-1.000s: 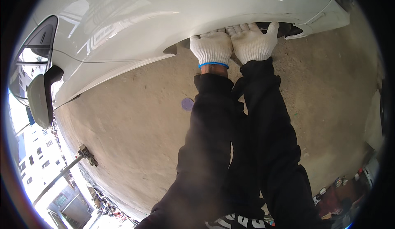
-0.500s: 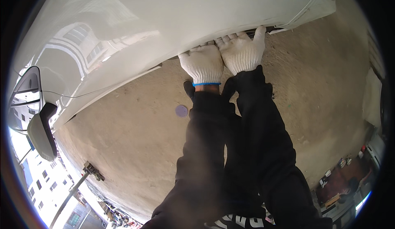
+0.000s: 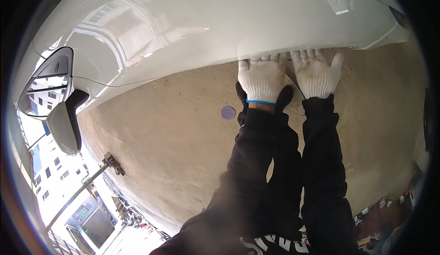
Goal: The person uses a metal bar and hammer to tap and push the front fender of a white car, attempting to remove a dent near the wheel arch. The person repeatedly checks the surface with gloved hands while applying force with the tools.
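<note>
The car [image 3: 201,35] lines the floor's [image 3: 178,140] far edge; palms up, the left hand [image 3: 262,81] keeps fingers close, the right hand [image 3: 317,76] slightly spread; I can't tell their hold, and shallow purchase could let them slip off

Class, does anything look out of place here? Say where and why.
The purple disc: it lies alone on the floor, near the left shoe, perhaps dropped. No spill shows.
</note>
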### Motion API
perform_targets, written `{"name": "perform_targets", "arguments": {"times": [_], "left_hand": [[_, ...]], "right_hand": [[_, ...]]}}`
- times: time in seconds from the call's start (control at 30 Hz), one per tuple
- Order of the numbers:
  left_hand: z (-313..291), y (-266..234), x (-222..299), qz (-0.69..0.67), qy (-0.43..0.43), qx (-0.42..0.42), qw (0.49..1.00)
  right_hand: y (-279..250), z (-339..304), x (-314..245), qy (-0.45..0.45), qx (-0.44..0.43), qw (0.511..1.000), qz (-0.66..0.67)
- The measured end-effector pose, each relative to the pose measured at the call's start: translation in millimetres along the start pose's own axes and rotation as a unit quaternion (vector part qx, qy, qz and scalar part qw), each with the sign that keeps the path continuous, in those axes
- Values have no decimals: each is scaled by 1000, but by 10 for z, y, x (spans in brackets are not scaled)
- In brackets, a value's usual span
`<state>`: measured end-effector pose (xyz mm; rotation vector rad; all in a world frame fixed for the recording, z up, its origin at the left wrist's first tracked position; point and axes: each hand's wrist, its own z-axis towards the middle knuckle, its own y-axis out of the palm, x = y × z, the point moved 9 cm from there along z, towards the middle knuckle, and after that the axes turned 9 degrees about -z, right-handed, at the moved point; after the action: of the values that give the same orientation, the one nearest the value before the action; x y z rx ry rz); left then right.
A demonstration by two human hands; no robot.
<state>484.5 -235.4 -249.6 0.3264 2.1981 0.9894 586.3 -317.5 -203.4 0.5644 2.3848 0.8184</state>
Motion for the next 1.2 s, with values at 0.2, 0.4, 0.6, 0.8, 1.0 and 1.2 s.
{"name": "perform_targets", "arguments": {"times": [0.2,0.4,0.6,0.8,1.0,1.2], "left_hand": [[-194,-17,929,30,26,43,998],[-144,176,1019,197,104,110,969],[132,70,1252,250,50,-26,967],[96,307,1188,237,77,23,968],[-92,351,999,286,88,68,952],[-235,320,951,289,75,145,943]], "right_hand": [[169,-297,955,125,-10,992,-23],[199,-236,1243,109,-59,992,12],[352,-242,1189,57,-91,994,-7],[281,-165,1196,39,-63,997,-16],[215,-212,1219,33,-40,998,-38],[-116,-14,1356,6,-65,998,4]]}}
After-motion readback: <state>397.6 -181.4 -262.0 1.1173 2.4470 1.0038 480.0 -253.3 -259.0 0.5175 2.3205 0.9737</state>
